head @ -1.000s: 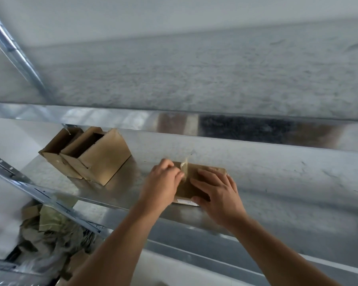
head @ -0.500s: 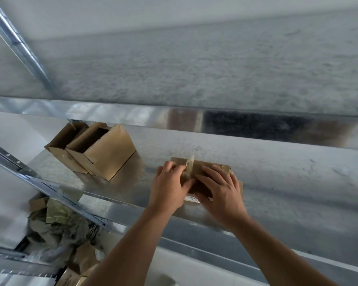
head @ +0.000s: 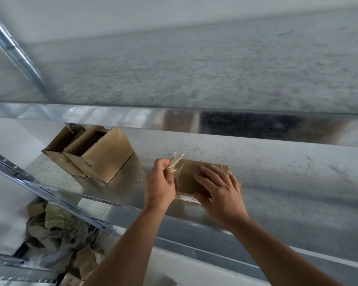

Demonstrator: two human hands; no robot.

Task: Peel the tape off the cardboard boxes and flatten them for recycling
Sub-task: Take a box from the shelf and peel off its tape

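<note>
A small brown cardboard box (head: pixel 189 175) lies on a metal shelf (head: pixel 277 182), with a white label on its near side. My left hand (head: pixel 158 182) pinches a strip of clear tape (head: pixel 175 159) at the box's left end, lifted off the cardboard. My right hand (head: pixel 219 190) presses flat on top of the box with fingers spread, thumb against the near side. Most of the box's right part is hidden under that hand.
Two open brown boxes (head: pixel 97 151) stand side by side at the shelf's left back. Below the shelf at lower left lies a heap of crumpled cardboard and paper (head: pixel 54 230). A metal upright (head: pixel 15 50) slants at upper left; another shelf (head: pixel 194 75) hangs overhead.
My left hand has pulled the tape strip up and to the left, away from the box top. My right hand stays pressed on the box.
</note>
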